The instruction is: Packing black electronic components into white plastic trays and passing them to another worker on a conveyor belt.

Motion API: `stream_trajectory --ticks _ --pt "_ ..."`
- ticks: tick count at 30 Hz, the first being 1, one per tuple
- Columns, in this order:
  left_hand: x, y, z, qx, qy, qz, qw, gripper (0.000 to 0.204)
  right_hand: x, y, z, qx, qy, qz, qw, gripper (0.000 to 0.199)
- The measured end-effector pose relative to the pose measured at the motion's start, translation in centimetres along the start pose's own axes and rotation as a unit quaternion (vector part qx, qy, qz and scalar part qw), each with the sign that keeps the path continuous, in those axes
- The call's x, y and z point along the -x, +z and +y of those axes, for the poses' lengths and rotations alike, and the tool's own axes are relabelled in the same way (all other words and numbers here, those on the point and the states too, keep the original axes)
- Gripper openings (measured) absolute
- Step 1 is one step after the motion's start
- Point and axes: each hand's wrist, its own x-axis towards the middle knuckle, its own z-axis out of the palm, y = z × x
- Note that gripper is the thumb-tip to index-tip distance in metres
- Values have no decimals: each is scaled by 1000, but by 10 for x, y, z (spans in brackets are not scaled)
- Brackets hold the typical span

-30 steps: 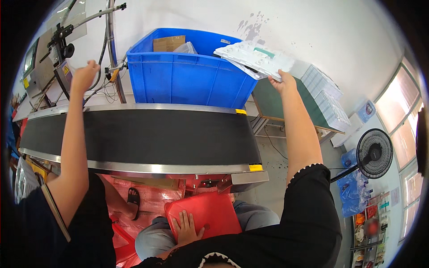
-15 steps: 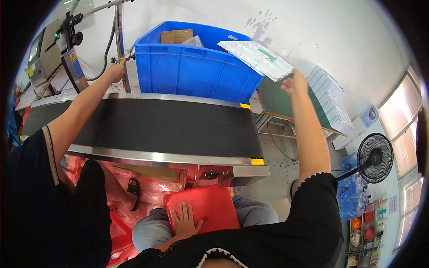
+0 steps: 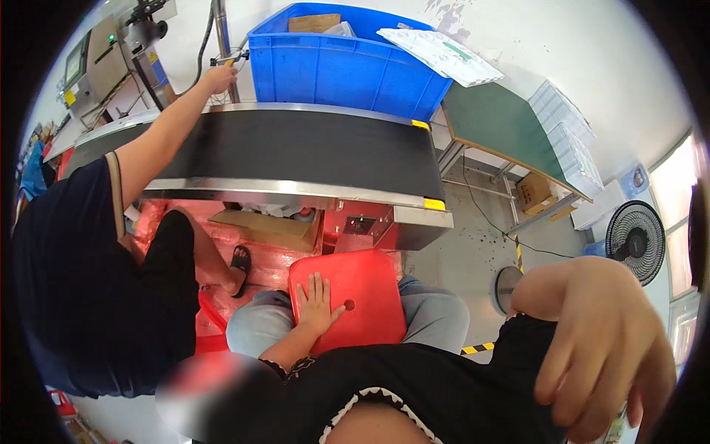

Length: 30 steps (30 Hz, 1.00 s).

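My left hand (image 3: 317,306) lies flat with its fingers spread on the seat of a red plastic stool (image 3: 373,303), beside a small round hole in it. The stool stands between my knees. My right hand (image 3: 603,348) is raised close to the camera at the lower right, its fingers hanging loosely apart and nothing visible in them; its palm is hidden. On the right rim of a large blue bin (image 3: 340,72) rests a white plastic panel (image 3: 444,55). Cardboard (image 3: 313,23) and clear plastic show inside the bin.
A black conveyor belt (image 3: 296,144) runs in front of me. At left, a co-worker's hand (image 3: 220,78) reaches to a metal pole. White stacked panels (image 3: 573,163) stand on a green table (image 3: 510,122) at right, near a black fan (image 3: 634,243). An open cardboard box (image 3: 270,229) lies under the conveyor.
My right hand has come back from beside the white panel to close by the camera. The panel stays on the bin's rim. My left hand remains on the stool; the view has shifted.
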Motion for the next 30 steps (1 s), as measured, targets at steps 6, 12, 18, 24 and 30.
stream_trajectory --ticks 6,12,18,24,30 --pt "1 -10 -18 42 15 -98 994 81 -7 45 35 -39 -194 28 980 24" --pt "18 -25 -16 42 -170 -55 983 85 -8 62 33 89 -162 -130 974 27" --pt "36 12 -25 135 -378 -117 908 101 -13 51 96 57 -37 -168 984 43" --pt "42 7 -28 270 -361 -266 852 113 40 90 321 138 477 285 820 71" --pt "50 -19 -19 204 -305 -328 870 114 129 197 497 504 571 196 618 114"
